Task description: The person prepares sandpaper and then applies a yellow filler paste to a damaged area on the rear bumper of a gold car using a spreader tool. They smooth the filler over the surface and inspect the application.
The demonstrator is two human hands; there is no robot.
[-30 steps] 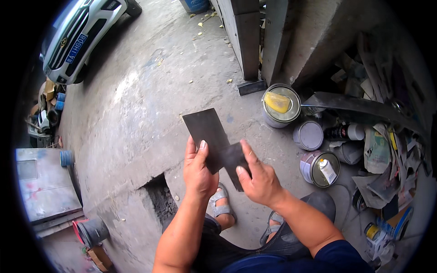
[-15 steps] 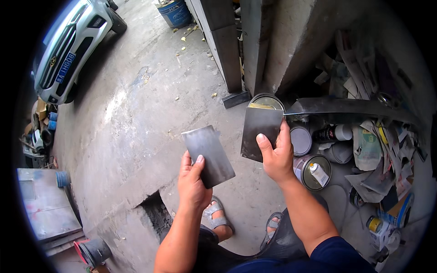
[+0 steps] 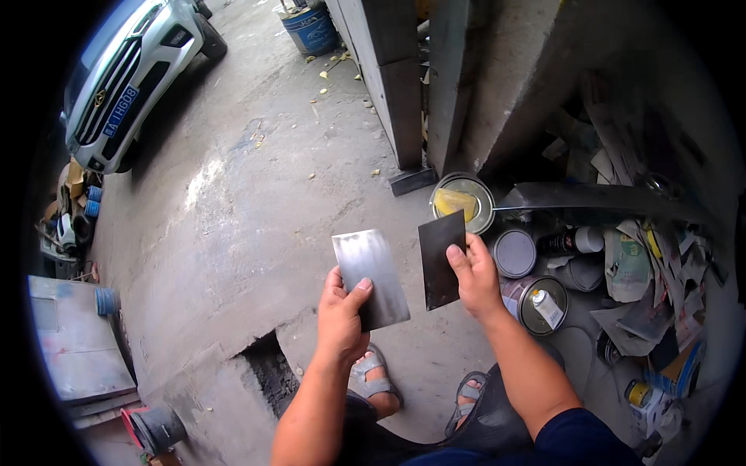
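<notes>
Out in front of me, my left hand [image 3: 342, 311] grips a thin rectangular metal plate [image 3: 370, 268] by its lower left edge, thumb lying across its face. That plate is bright silver along the top and greyer below. My right hand [image 3: 475, 276] pinches a second, darker metal plate [image 3: 441, 260] at its right edge, tilted so its face looks narrower. A gap separates the two plates. Just beyond the right one stands a round tin [image 3: 472, 219] with a yellow smear of paste [image 3: 454, 202] on top.
To the right lie a lidded can [image 3: 514, 253], another can [image 3: 536, 322] with a white tube [image 3: 547, 307] on it, a spray can [image 3: 579, 241] and scrap paper [image 3: 628, 260]. A concrete pillar [image 3: 497, 85] rises ahead. A car [image 3: 128, 85] is far left; a floor hole [image 3: 270, 365] lies near my feet.
The right plate has come down and turned more edge-on, uncovering the yellow paste on the tin. My left hand has shifted slightly right, and its plate now catches more light.
</notes>
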